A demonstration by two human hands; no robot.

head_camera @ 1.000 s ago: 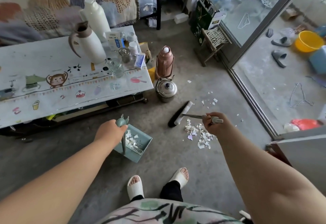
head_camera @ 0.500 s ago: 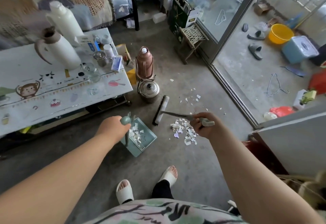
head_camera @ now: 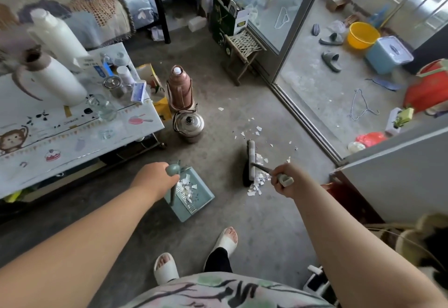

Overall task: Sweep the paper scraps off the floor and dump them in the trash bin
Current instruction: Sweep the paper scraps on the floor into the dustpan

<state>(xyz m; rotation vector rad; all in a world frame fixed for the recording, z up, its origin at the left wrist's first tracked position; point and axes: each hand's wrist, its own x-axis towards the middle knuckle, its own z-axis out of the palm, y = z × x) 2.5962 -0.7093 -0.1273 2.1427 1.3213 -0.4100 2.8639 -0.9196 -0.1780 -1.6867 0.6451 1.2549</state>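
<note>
Left hand (head_camera: 155,179): closed round the top of the dustpan's upright handle, steadying the pan on the floor.
Dustpan (head_camera: 202,200): just ahead of the left hand; a small heap of scraps already lies inside, near the handle's foot.
Right hand (head_camera: 284,179): gripping the end of the brush handle, to the right of the pan and apart from it.
Brush (head_camera: 250,162): head down on the floor, standing between the dustpan and the main pile.
Paper scraps, main pile (head_camera: 257,185): touching the brush head's right side, just beside the right hand and well apart from the left.
Paper scraps, loose (head_camera: 252,131): scattered beyond the brush, farther from both hands, some out toward the door track (head_camera: 303,118).
Kettle (head_camera: 189,123): on the floor beyond the pan, near the loose scraps.
Trash bin: none I can pick out for certain.
Risk, pile: it lies on the brush's far side from the pan, so a push from here would likely scatter it toward the track.
Risk, pan: tilting it while reaching would likely spill the collected scraps.
Risk, light scraps: a quick stroke could flick them under the tabletop (head_camera: 72,126).
</note>
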